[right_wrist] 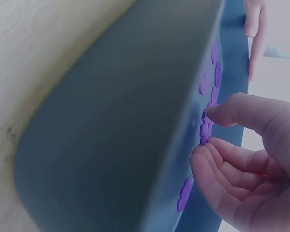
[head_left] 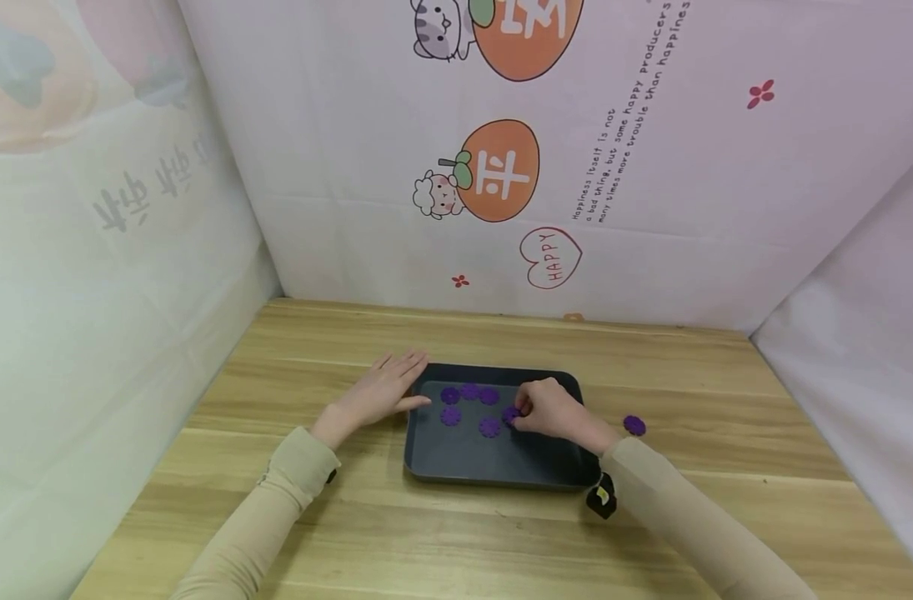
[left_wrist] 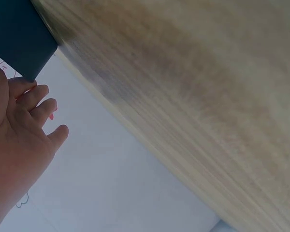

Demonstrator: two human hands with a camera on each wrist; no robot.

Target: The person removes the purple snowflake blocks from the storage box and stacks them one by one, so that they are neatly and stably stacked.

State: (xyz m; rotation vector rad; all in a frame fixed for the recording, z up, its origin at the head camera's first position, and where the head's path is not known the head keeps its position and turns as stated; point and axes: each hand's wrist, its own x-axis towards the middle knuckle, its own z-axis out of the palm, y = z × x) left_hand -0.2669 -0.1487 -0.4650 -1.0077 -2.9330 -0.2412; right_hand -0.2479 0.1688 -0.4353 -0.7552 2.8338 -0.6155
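Observation:
A dark rectangular baking tray (head_left: 471, 467) lies on the table, with several purple flower-shaped discs (head_left: 450, 415) on its bottom. My right hand (head_left: 552, 410) reaches over the tray's right side and pinches one purple disc (head_left: 511, 415) between thumb and fingertips. In the right wrist view, that disc (right_wrist: 206, 128) shows between the thumb and the curled fingers. At the tray's far left corner rests my left hand (head_left: 384, 392), fingers straight and thumb over the rim. Its fingers (left_wrist: 34, 101) touch the tray's wall (left_wrist: 24, 38) in the left wrist view.
To the right of the tray, one more purple disc (head_left: 634, 425) lies on the wooden table (head_left: 336, 533). White printed cloth (head_left: 351, 150) stands behind the table and along both sides. A small black device (head_left: 602, 497) hangs at the right wrist, near the tray's front right corner.

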